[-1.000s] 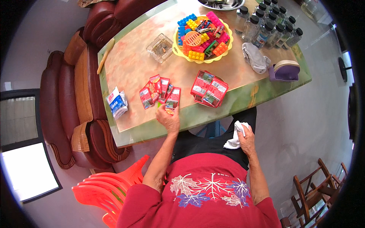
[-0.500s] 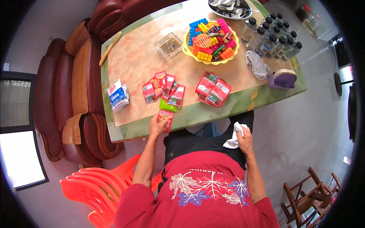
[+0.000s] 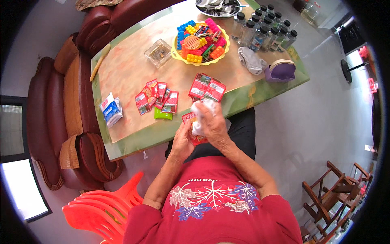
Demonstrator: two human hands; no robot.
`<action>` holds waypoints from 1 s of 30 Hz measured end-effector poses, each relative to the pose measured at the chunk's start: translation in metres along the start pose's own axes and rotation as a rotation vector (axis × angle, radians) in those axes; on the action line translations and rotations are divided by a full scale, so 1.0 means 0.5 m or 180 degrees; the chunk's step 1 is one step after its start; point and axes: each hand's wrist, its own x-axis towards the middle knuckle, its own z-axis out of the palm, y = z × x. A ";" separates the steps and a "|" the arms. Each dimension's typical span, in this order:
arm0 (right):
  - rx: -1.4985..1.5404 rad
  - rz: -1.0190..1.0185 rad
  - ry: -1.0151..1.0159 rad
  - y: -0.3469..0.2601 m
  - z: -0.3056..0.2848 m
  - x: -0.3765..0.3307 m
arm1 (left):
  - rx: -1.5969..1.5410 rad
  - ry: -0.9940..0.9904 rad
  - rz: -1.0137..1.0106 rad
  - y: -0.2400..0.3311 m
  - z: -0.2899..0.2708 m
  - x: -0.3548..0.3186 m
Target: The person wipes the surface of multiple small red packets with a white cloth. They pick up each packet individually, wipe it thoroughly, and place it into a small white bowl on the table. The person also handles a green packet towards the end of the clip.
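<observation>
Left hand [image 3: 181,142] now gripping red sachet [image 3: 194,129] lifted off worktop [image 3: 130,77], holding it just past near edge; right hand [image 3: 211,122] clutching white cloth [image 3: 202,116], having risen from lap, pressing onto sachet; wiping apparently under way; remaining sachets [image 3: 157,97] lying near front edge.

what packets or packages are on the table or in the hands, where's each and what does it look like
Held packet: left hand, flat, red; white cloth in right hand.
Fanned packets: table middle, red, one green.
Stacked packets: near the table's front edge, red with pale panels.
Blue-white packs: left edge.
</observation>
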 end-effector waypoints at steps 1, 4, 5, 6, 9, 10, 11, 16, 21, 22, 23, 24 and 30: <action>-0.0452 -0.0244 -0.0181 -0.005 -0.004 -0.010 | -0.0005 0.0028 0.0053 -0.005 0.004 0.005; -0.0933 -0.0641 -0.0649 -0.032 -0.031 -0.048 | 0.0000 0.0071 0.0105 -0.012 -0.007 0.012; -0.0946 -0.0720 -0.0792 -0.033 -0.038 -0.058 | 0.0013 0.0030 0.0044 -0.012 -0.015 0.013; -0.0862 -0.0829 -0.0842 -0.026 -0.040 -0.067 | 0.0032 -0.0024 -0.0034 -0.013 -0.020 0.016; -0.0686 -0.1112 -0.0907 0.003 -0.037 -0.083 | -0.0148 0.0030 -0.0254 -0.026 -0.012 0.007; -0.0738 -0.1077 -0.0809 0.012 -0.038 -0.083 | -0.0196 0.0058 -0.0298 -0.028 -0.005 0.004; -0.0790 -0.1042 -0.0712 0.021 -0.039 -0.081 | -0.0180 -0.0026 -0.0409 -0.033 -0.010 0.005; -0.1249 -0.0259 -0.0261 0.013 -0.028 -0.046 | -0.0177 -0.0188 -0.0414 -0.035 0.027 -0.012; -0.1054 -0.0903 -0.0440 -0.029 -0.016 -0.057 | -0.0364 -0.0630 -0.0229 -0.029 0.021 0.001; -0.1096 -0.0875 -0.0400 -0.027 -0.017 -0.052 | -0.0414 -0.0853 -0.0289 -0.028 0.014 0.002; -0.1139 -0.0846 -0.0361 -0.022 -0.017 -0.041 | -0.0517 -0.0587 -0.0276 -0.032 0.010 0.001; -0.1176 -0.0819 -0.0327 -0.018 -0.017 -0.033 | -0.0433 -0.0520 -0.0213 -0.029 0.023 -0.003; -0.1152 -0.0481 -0.0397 -0.027 -0.016 -0.021 | 0.0023 -0.0371 0.0085 -0.027 0.042 -0.005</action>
